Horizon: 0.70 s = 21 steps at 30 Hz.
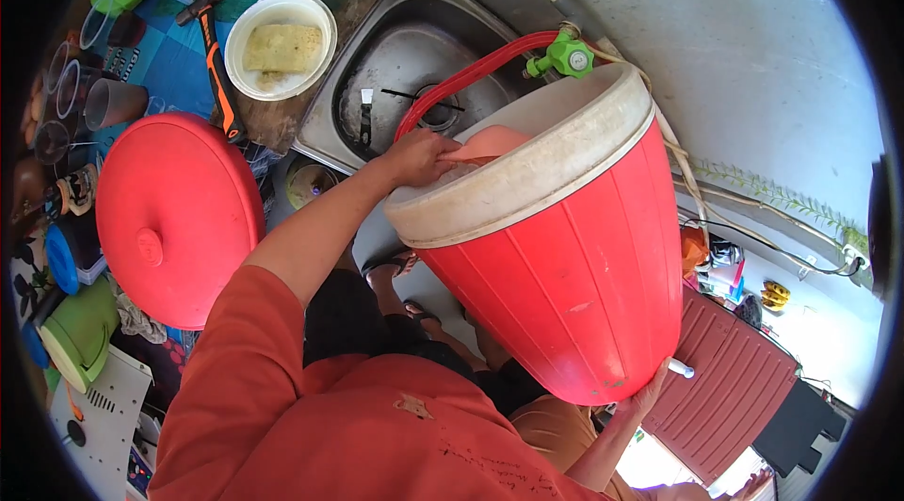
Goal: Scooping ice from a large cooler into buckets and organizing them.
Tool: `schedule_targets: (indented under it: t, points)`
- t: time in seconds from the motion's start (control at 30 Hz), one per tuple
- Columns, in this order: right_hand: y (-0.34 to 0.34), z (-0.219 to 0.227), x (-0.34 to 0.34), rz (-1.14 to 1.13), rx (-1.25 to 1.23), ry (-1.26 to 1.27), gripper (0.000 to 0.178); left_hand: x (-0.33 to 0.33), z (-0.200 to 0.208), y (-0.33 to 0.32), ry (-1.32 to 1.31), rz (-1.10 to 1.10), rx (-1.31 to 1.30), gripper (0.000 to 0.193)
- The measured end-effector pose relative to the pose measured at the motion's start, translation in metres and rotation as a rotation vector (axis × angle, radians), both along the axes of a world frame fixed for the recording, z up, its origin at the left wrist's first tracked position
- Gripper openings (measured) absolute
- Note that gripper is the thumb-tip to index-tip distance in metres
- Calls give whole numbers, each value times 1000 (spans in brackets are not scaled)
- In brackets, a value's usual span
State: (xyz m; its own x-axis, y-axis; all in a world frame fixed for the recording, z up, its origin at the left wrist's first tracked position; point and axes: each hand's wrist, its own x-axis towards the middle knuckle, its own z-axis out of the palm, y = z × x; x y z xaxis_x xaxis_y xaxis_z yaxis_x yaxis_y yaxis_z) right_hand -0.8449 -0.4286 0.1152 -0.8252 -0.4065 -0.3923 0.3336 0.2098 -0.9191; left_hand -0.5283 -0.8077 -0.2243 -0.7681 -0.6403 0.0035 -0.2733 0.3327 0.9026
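Note:
A large red ribbed bucket (574, 284) with a worn whitish rim is tilted in front of me, its mouth toward the sink. My left hand (419, 160) is closed at the near rim, on the handle of an orange plastic dipper (497, 139) that sits partly inside the bucket; its lower part is hidden. Low on the bucket, my right hand (648, 397) grips the base from beneath, close to a small white tap (680, 368). A red hose (480, 71) arcs from a green valve (570, 56) to behind my left hand.
A steel sink (377, 49) holding a black-handled brush (365, 115) is beyond the bucket. On the left are a round red lid (174, 218), a hammer (218, 68) and a white bowl (325, 40) with a sponge. Another person's hand (753, 486) shows at lower right.

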Motion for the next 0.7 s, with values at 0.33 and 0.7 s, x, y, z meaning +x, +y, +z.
schedule_targets:
  t: [0.33,0.7]
  points:
    - [-4,2,3,-15,13,21,52,0,-4,-2,4,-12,33,34]
    - [-5,0,3,-21,24,68,51,1,-4,-4,17,-31,24,34]
